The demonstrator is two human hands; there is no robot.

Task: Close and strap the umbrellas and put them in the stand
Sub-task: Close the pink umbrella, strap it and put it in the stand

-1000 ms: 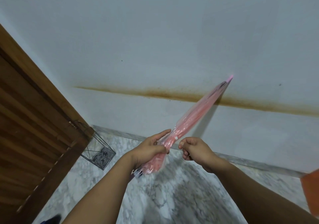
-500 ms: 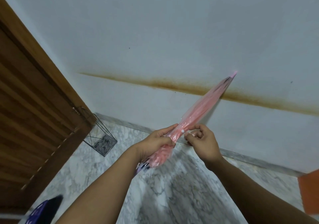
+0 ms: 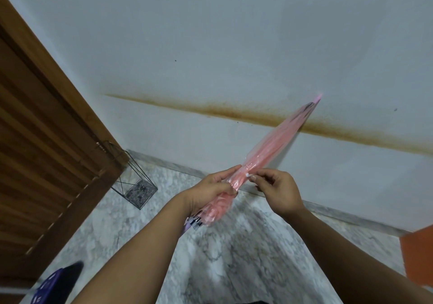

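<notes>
1. Since the earlier frames the right hand point(image 3: 278, 192) has moved in from beside the umbrella to its strap, and the view has shifted so that more of a dark blue object point(image 3: 55, 285) shows at the bottom left.
2. The pink umbrella point(image 3: 276, 144) is closed and held in the air above the floor point(image 3: 234, 257), slanting from the lower left up to the right, with its pale tip point(image 3: 318, 97) in front of the wall point(image 3: 210, 34).
3. The left hand point(image 3: 210, 191) grips the folded canopy near its lower end, fingers and thumb curled round the bunched fabric.
4. The right hand pinches the strap point(image 3: 248, 175) between thumb and fingertips, right against the canopy and just beside the left hand's fingers; a small white fastener shows there.
5. Below the left hand the dark rib ends point(image 3: 195, 221) of the umbrella stick out from the loose fabric.
6. The wire stand point(image 3: 138, 186) sits on the floor in the corner where the wall meets the wooden door point(image 3: 42, 151), well apart from the umbrella and to the left of both hands.
7. A brown stain point(image 3: 210, 108) runs along the wall, passing behind the upper part of the umbrella.
8. An orange object point(image 3: 419, 257) cuts into the right edge, near the floor's far border; what it is cannot be told.
9. The floor is grey-white marble, with a pale skirting strip along the base of the wall.
</notes>
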